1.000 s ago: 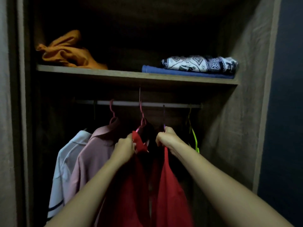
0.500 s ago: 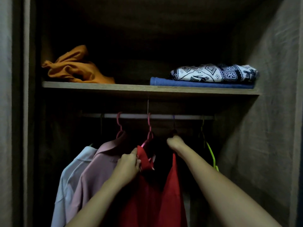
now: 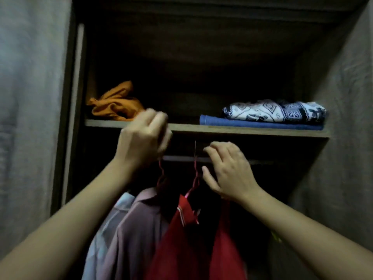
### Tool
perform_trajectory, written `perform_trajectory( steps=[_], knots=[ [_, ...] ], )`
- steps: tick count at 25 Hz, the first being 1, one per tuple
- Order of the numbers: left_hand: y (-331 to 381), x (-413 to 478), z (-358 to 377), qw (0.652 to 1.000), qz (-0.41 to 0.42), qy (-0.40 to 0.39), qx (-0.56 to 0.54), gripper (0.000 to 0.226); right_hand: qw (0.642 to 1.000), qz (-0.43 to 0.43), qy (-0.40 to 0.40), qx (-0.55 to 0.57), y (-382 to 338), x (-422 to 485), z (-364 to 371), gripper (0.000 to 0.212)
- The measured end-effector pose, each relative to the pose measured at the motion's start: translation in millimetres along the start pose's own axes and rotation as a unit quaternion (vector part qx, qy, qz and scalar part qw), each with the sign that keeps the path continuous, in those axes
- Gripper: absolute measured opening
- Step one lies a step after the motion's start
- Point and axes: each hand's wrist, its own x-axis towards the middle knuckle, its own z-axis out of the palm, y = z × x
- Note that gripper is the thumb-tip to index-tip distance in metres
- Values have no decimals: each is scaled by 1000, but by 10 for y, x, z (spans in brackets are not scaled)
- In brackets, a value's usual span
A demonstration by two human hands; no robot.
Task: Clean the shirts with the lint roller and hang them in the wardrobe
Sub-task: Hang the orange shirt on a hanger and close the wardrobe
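A red shirt (image 3: 181, 249) hangs on a pink hanger (image 3: 195, 174) from the wardrobe rail (image 3: 181, 158). To its left hang a dusty pink shirt (image 3: 137, 229) and a pale blue-white shirt (image 3: 113, 215). My left hand (image 3: 143, 138) is raised and blurred, its fingers curled round the top of the pink shirt's hanger hook (image 3: 160, 168). Just right of the red shirt's hook, my right hand (image 3: 228, 170) is at rail height. Its fingers are loosely bent and nothing shows in them. No lint roller is in view.
Above the rail, a wooden shelf (image 3: 222, 131) carries a crumpled orange cloth (image 3: 115, 106) at the left. At its right a folded patterned garment (image 3: 272, 111) lies on a blue one (image 3: 252, 123). A green hanger (image 3: 276, 237) shows low right. Wardrobe walls close both sides.
Both hands have let go of the red shirt's collar and risen to the rail. The left hand now holds the pink shirt's hanger hook. The view has moved closer and tilted up.
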Motion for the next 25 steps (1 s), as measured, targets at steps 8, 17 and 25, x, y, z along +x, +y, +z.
perform_trajectory(
  steps=[8,17,25],
  knots=[
    [-952,492,57,884,-260,-387,25,80,990,51,-112,-70,171,564,0,83],
    [-782,813,-172,893,-161,-420,-32,105,988,53,-131,-60,163,554,-70,89],
    [-677,477,-355,933,-114,-290,-178,65,971,84,-137,178,107,503,-357,114]
  ],
)
